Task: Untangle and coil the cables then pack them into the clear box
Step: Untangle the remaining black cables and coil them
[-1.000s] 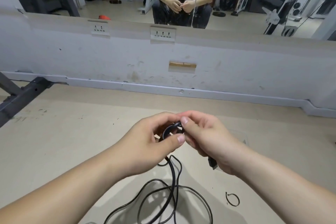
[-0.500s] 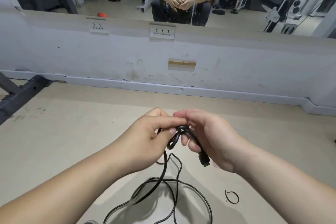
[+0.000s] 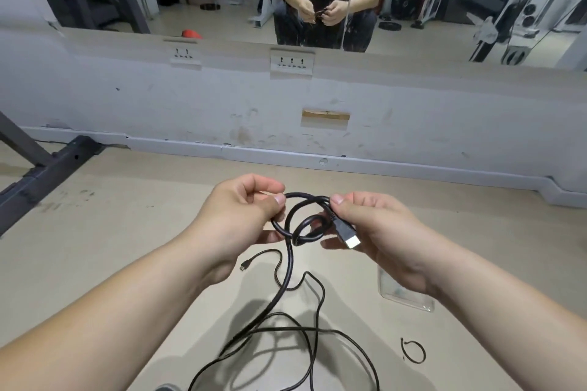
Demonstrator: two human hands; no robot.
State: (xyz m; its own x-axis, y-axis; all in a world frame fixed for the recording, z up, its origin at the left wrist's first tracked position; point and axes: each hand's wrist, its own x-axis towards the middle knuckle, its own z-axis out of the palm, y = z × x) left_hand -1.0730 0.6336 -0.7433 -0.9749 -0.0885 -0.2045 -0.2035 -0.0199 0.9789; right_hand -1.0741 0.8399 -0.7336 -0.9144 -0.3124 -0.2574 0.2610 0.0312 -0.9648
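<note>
Knotted black cable [image 3: 305, 194] — in a thumb-and-finger pinch of left hand [image 3: 241, 216] and right hand [image 3: 378, 232]

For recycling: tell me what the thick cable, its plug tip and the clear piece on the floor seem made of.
Thick cable: black rubber or plastic jacket, matte, bending in smooth loops. Plug tip: likely bare metal, pale and shiny. Clear piece: probably glossy transparent plastic; the floor shows through it.
</note>
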